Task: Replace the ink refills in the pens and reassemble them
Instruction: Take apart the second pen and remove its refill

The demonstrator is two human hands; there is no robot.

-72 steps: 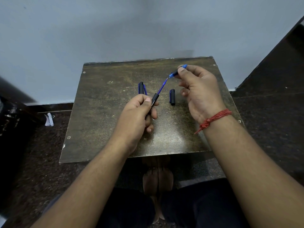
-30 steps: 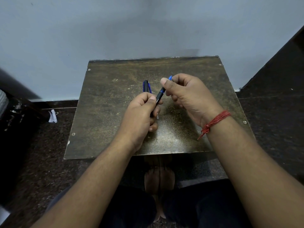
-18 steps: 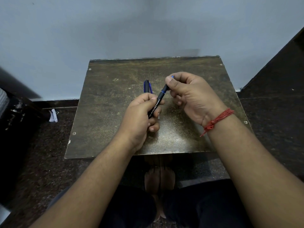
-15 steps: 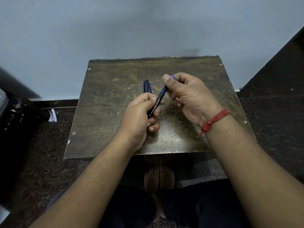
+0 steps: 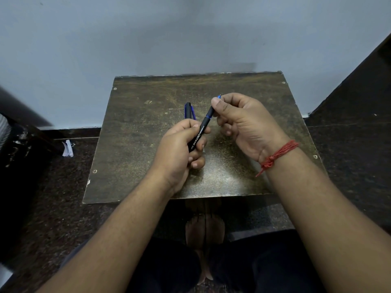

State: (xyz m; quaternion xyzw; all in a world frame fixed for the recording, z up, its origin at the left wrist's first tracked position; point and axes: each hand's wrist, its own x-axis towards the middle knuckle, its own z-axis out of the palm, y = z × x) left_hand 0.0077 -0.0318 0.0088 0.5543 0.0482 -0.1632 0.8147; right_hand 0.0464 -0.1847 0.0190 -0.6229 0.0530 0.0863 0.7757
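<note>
Where the two hands meet near the middle of the frame, a black pen (image 5: 200,132) slants up to the right, with white letters on its side that look like "OCTANE Gel". The left hand (image 5: 179,149) is curled tight around the pen's lower part. The right hand (image 5: 243,121) pinches the upper end by the blue tip, thumb on top, other fingers bent in. Just behind the left hand, a second pen (image 5: 189,110) lies on the brown table (image 5: 137,134), partly hidden by the knuckles. A red thread (image 5: 277,155) wraps the right wrist. A white scrap (image 5: 68,148) sits on the dark floor at the left
</note>
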